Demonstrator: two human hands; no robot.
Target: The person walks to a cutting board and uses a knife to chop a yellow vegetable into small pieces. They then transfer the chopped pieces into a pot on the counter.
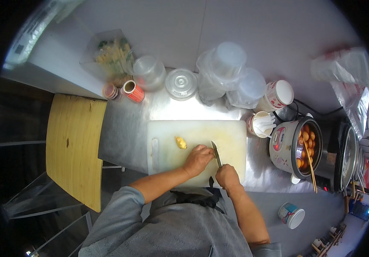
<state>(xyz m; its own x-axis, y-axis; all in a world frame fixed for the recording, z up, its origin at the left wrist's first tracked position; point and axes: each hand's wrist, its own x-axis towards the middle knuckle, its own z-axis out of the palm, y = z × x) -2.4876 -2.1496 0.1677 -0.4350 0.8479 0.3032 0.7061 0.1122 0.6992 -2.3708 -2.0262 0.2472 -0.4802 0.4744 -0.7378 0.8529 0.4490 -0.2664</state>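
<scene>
A white plastic cutting board (168,167) lies on the metal counter before me. My right hand (227,176) is closed around the handle of a kitchen knife (216,152), its blade pointing away from me over the board. Just left of the blade, my left hand (199,160) rests on the board with its fingers curled; whatever may be under the fingertips is too hidden to tell. A yellowish piece of what looks like peeled ginger (181,142) lies on the board, up and left of my left hand.
Along the wall stand a lidded clear tub (181,84), bagged containers (226,64) and a paper cup of white wrapped items (261,124). At right, a rice cooker (280,147) holds eggs in brown liquid with chopsticks (311,167). A wooden board (73,147) is at left.
</scene>
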